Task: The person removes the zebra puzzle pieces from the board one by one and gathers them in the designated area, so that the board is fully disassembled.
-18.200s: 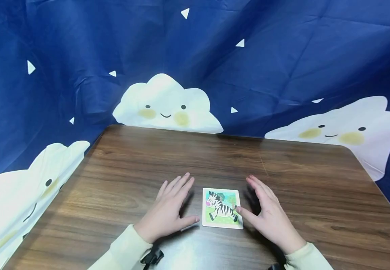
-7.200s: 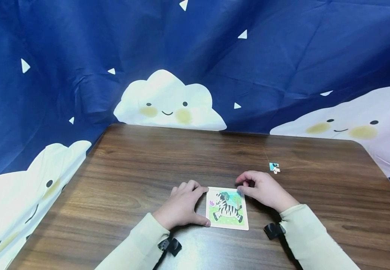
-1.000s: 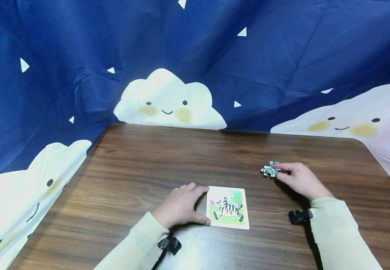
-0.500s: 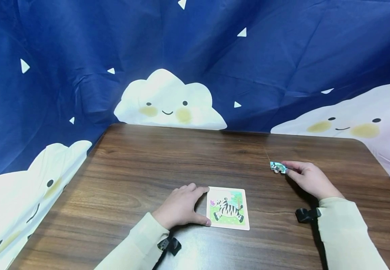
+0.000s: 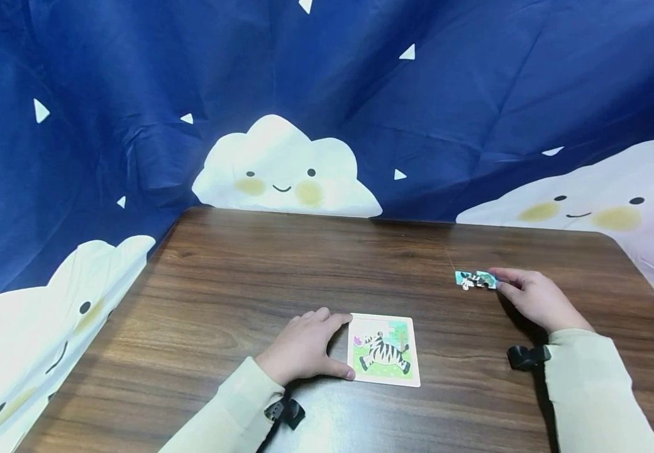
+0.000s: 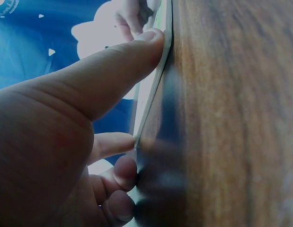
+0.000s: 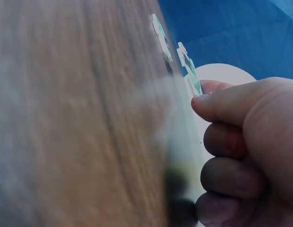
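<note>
A square zebra jigsaw puzzle in a pale frame lies flat on the wooden table. Its upper left shows a pale bare patch above the zebra's muzzle. My left hand rests at its left side, thumb at the near corner and index fingertip at the far one, both fairly straight. Farther back on the right, my right hand pinches a small blue-green puzzle piece between thumb and index finger. Just left of it lies a second puzzle piece with a blue and black-and-white print; in the head view the two look side by side.
The brown table reaches back to a blue curtain printed with white clouds and triangles. Black straps with small devices are on both wrists. The curtain also hangs along the table's left side.
Over the last second my right hand has moved right, drawing the pinched piece from in front of the other piece to its right side. My left hand and the puzzle have stayed put.
</note>
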Demonstrator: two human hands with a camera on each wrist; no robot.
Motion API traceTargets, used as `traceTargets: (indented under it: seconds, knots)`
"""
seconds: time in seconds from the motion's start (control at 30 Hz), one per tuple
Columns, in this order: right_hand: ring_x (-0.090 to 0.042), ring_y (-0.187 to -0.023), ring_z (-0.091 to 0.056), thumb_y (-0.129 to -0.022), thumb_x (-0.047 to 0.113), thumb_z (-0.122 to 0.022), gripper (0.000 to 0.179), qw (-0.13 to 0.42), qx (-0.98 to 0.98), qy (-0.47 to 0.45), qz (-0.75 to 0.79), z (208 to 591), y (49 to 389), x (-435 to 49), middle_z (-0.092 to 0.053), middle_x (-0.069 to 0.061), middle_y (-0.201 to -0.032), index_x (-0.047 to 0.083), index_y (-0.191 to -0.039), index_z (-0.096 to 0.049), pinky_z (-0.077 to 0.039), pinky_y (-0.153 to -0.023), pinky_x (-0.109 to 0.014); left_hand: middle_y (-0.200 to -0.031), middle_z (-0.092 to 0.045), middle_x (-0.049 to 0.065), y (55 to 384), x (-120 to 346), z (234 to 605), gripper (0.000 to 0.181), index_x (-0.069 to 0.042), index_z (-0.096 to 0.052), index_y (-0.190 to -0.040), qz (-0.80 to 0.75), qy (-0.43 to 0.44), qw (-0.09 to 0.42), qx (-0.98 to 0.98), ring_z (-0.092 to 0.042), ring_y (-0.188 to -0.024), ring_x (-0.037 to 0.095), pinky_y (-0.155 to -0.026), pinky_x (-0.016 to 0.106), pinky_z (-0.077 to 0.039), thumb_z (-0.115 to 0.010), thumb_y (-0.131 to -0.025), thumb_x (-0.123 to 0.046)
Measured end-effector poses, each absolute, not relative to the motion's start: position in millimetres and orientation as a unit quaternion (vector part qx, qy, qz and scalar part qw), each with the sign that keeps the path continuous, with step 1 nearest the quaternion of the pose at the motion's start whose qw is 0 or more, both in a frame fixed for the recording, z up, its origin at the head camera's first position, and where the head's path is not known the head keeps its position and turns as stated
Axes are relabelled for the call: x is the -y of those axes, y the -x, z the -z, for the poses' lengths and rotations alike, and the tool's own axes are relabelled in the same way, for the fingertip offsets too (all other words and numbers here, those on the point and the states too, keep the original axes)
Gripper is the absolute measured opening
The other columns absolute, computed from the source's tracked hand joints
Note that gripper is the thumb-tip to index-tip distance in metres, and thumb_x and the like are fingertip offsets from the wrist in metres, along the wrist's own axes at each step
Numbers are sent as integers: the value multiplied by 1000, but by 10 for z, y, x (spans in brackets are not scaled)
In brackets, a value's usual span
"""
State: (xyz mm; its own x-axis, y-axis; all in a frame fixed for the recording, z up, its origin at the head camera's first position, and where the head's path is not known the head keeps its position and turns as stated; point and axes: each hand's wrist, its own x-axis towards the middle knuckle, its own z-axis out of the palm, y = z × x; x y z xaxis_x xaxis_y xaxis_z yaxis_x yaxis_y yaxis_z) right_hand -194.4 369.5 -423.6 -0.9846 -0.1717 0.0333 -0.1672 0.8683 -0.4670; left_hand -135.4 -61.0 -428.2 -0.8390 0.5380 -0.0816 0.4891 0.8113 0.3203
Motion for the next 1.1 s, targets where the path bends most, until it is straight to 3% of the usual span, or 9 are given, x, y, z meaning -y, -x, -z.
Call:
traceTargets:
  seconds: [0.53, 0.97, 1.1]
  knots:
    - [-58, -120, -48, -101, 14, -52, 40, 32, -974, 59, 218, 4233, 2038, -3942, -55, -38, -129, -6, -135, -56, -37, -92, -69, -118, -59, 0, 1357, 606, 4263, 98, -21, -49, -149, -142, -272, 88, -948, -57, -104, 20, -91, 38, -45, -81, -68, -67]
    - [-59, -126, -43, -103, 15, -48, 44, 46, -974, 49, 218, 4214, 2054, -3943, -49, -38, -135, -6, -143, -49, -34, -96, -70, -116, -59, -1, 1356, 603, 4256, 97, -21, -49, -148, -145, -272, 90, -947, -56, -103, 18, -91, 37, -45, -81, -68, -66]
    - [-54, -118, -52, -104, 16, -50, 44, 28, -971, 51, 233, 4257, 2039, -3919, -54, -38, -131, -6, -142, -49, -40, -91, -66, -116, -59, 0, 1353, 608, 4265, 97, -21, -50, -148, -145, -270, 89, -948, -56, -103, 18, -92, 38, -45, -81, -68, -66]
